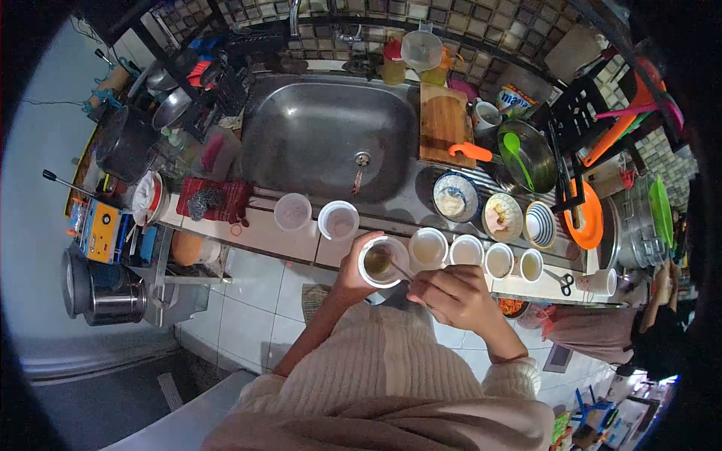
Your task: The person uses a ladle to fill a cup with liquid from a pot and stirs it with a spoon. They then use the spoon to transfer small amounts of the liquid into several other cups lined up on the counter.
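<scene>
My left hand [355,269] is wrapped round a white plastic cup [368,278] with some brownish liquid at its bottom. In my right hand [453,298] is the handle of a spoon [401,271], whose far end dips into that cup. Two cups stand to the left on the counter edge, a translucent cup [278,213] and a white cup [323,221]. Right of the held cup, several white cups [429,263] with pale contents form a row along the edge.
Behind the cups lies a steel sink [301,143]. A wooden cutting board [445,124], a patterned bowl [472,197], a pan [535,161] with a green spoon, and an orange plate [593,225] crowd the right. Scissors [565,283] lie near the edge. Another person's clothing [587,331] shows at right.
</scene>
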Action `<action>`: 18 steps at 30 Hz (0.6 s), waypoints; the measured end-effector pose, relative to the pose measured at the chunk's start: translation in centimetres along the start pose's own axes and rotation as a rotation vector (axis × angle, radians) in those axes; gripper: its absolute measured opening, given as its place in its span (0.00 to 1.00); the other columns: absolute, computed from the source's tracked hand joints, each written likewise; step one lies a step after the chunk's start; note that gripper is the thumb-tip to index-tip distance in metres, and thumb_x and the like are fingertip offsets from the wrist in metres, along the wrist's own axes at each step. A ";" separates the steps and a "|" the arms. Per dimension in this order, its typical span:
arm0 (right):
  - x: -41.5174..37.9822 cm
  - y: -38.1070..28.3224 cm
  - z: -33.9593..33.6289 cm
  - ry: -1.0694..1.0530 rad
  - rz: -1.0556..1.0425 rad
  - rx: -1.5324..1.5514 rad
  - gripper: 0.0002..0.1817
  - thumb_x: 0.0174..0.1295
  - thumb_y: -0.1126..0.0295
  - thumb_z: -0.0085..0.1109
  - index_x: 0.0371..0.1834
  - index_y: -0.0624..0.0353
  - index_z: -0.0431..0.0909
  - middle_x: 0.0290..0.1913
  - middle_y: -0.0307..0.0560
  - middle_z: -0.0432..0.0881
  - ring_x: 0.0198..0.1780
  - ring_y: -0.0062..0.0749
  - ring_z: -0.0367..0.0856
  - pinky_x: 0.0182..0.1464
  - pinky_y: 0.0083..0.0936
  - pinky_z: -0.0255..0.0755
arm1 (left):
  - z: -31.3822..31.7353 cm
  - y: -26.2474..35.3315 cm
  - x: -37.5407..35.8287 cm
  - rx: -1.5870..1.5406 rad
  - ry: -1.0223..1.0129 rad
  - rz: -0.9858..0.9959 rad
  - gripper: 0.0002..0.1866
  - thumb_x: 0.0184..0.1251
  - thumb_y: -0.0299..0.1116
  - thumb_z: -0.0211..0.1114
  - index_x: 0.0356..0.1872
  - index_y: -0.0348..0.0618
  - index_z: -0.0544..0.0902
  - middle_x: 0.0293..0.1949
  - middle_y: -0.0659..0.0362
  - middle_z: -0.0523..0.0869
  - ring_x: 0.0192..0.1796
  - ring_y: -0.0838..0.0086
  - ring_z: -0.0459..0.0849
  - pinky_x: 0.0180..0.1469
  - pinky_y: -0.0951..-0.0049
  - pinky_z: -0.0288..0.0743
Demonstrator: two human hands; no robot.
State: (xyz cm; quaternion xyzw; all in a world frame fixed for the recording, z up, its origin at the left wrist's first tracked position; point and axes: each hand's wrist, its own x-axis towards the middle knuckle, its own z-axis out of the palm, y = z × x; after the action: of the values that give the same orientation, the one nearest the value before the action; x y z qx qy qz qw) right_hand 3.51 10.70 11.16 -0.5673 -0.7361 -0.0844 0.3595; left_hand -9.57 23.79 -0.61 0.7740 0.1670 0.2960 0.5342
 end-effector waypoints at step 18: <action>1.0 0.3 1.1 -0.090 0.142 0.067 0.07 0.42 0.72 0.64 0.24 0.57 0.76 0.28 0.38 0.79 0.23 0.31 0.79 0.24 0.22 0.72 | 0.0 -1.3 -0.5 -0.070 0.026 -0.090 0.40 0.37 0.31 0.76 0.54 0.41 0.62 0.48 0.53 0.75 0.51 0.67 0.76 0.51 0.68 0.71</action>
State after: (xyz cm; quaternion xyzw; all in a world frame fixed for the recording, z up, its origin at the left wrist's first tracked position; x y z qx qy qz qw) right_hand 3.20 12.17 10.88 -0.6088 -0.7119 -0.0082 0.3500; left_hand -9.86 24.03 -1.96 0.7427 0.1981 0.2871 0.5716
